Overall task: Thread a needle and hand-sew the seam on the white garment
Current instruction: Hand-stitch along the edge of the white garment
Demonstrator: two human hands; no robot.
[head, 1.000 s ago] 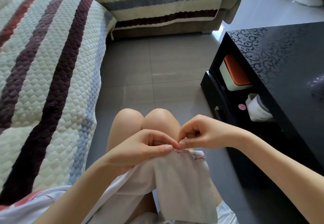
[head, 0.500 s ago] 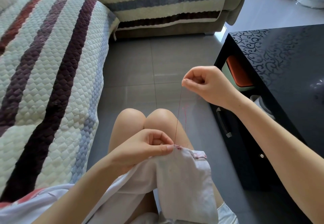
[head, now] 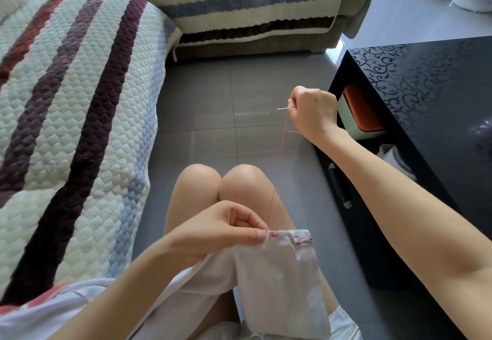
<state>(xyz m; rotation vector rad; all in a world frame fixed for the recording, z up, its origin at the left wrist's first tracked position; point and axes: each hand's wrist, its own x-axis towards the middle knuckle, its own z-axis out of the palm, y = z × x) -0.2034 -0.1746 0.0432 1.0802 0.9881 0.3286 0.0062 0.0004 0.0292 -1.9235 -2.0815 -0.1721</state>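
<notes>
The white garment [head: 279, 273] hangs over my lap, its top edge marked with red stitches. My left hand [head: 221, 230] pinches that edge at the left end of the seam. My right hand [head: 312, 112] is raised well above and to the right, out over the floor, pinching a thin silver needle [head: 285, 108] that points left. A red thread [head: 271, 206] runs taut from the seam up toward the needle, and a short loose tail hangs below my right hand.
A striped quilted sofa [head: 80, 127] fills the left and the back. A glossy black table [head: 426, 105] stands at the right, its shelf holding an orange-lidded box [head: 359, 113]. Grey floor tiles [head: 213, 100] lie between them, beyond my knees.
My right hand left the seam with the needle and rose up and to the right, drawing the red thread out long. My left hand kept its pinch on the fabric edge.
</notes>
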